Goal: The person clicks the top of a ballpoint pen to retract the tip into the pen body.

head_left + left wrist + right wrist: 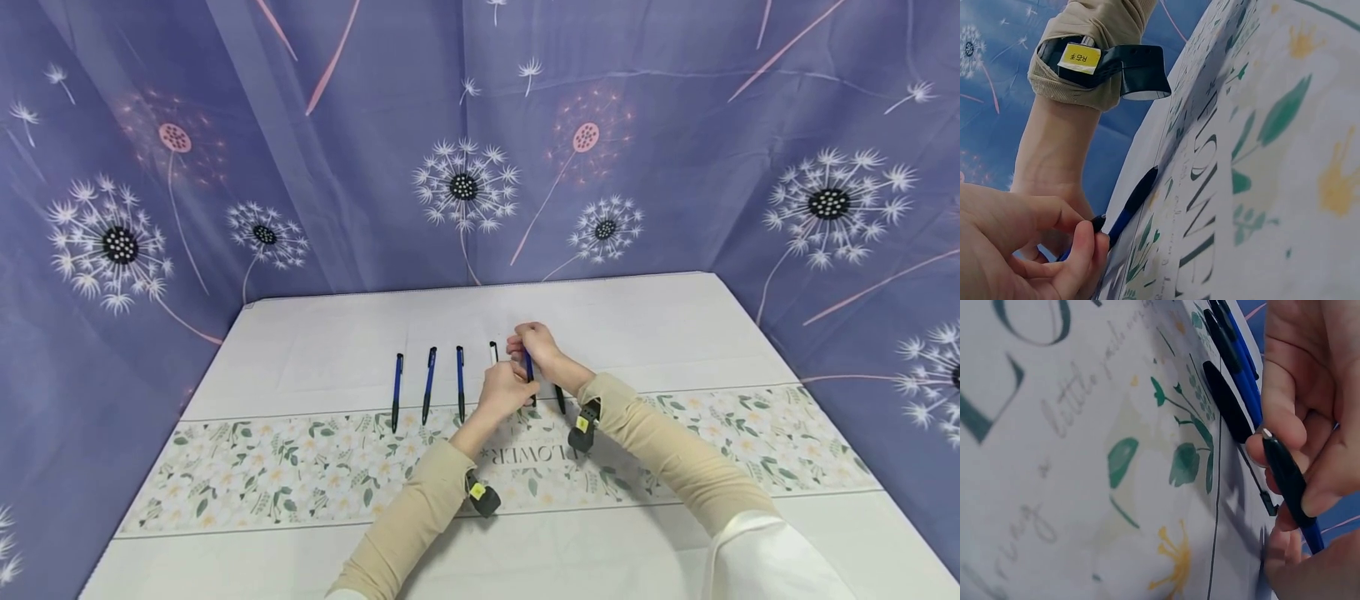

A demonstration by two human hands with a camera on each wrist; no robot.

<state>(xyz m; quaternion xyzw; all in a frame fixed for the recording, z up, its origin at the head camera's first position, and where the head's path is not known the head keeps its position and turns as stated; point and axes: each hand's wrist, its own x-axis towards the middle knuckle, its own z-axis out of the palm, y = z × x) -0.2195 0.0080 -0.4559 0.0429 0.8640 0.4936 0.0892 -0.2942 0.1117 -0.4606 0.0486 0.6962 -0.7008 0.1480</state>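
Both hands hold one blue ballpoint pen (529,365) above the table. Nearer the person, my left hand (507,388) pinches its black grip (1286,478) between thumb and fingers. My right hand (537,340) is at the far end of the pen, its fingers bent around the blue barrel; part of that hold is hidden. A small pale tip shows at the grip's end in the right wrist view. Just left of the hands lies a white pen (493,352) with black ends, partly covered by the left hand. Another pen (559,398) with a black grip lies under the right wrist.
Several blue pens lie side by side to the left, among them a leftmost pen (397,392), a second pen (429,385) and a third pen (461,383). A floral strip (300,467) crosses the white table (315,333). A purple dandelion curtain (360,167) surrounds the table's back and sides.
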